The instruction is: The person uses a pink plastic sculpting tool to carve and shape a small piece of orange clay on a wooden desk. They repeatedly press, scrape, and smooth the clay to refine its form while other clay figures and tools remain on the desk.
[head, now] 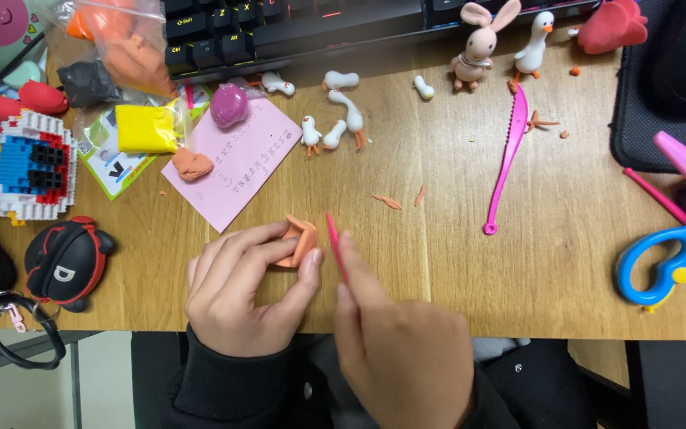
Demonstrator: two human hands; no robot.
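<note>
Near the front edge of the wooden bench (518, 270), both hands work close together, almost touching. The left hand (240, 294) lies knuckles up, its fingers curled forward and its thumb stretched out to the right, pinching a small piece of orange clay (299, 238) between fingertips and thumb. The right hand (398, 342) comes up from the lower edge with its back to the camera, fingers closed around a thin pink stick tool (336, 245).

That tool's long axis runs nearly upright in the view, leaning slightly to the left at the top, and its free tip points away from the person, standing just beside the right side of the clay. Whether tip and clay touch cannot be told.

The clay piece is flattish and folded, pale orange with a darker edge, partly hidden by the left fingers. It sits on or just above the bench, right below the corner of a pink paper sheet (240, 167).

Farther back lie a pink serrated plastic knife (510, 159), several small white clay geese (335, 119), a clay rabbit (478, 48) and a dark keyboard (279, 32). A yellow clay block (146, 129) rests to the left, and blue-handled scissors (668, 254) lie at the right.
</note>
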